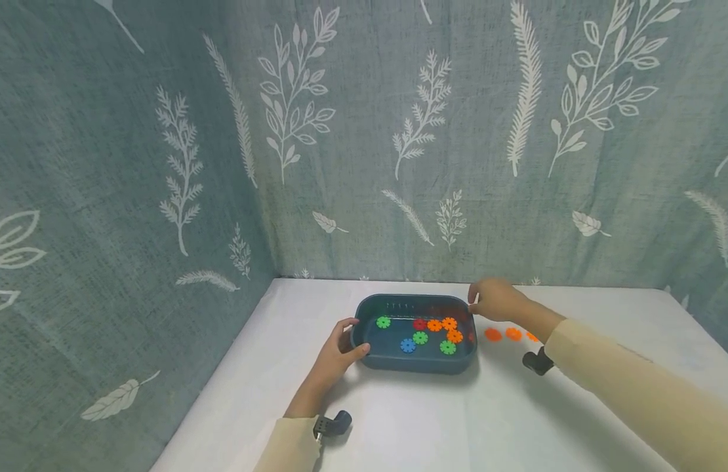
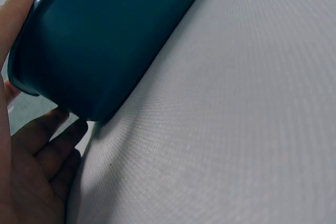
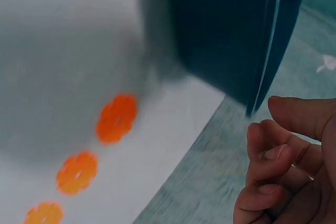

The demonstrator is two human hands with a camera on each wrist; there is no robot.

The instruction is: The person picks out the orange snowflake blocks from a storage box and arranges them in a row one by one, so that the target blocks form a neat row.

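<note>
A dark teal plastic basket (image 1: 417, 362) with rounded corners stands on the white table. My left hand (image 1: 334, 357) grips its left end, thumb at the near rim and fingers spread round the outer side. At the far right corner, my right hand (image 1: 496, 300) holds the rim between thumb and curled fingers. Inside lie several notched plastic discs: a blue disc (image 1: 408, 345), a red disc (image 1: 420, 324), green ones such as this green disc (image 1: 384, 322), and orange ones such as this orange disc (image 1: 454, 335). The right wrist view shows the basket's outer wall (image 3: 220, 35) beside that hand.
To the right of the basket, a red-orange disc (image 1: 492, 334) and two orange discs lie in a row on the table (image 1: 411, 419), partly under my right forearm. A leaf-patterned grey-green curtain (image 1: 364, 131) hangs behind the table and along its left side.
</note>
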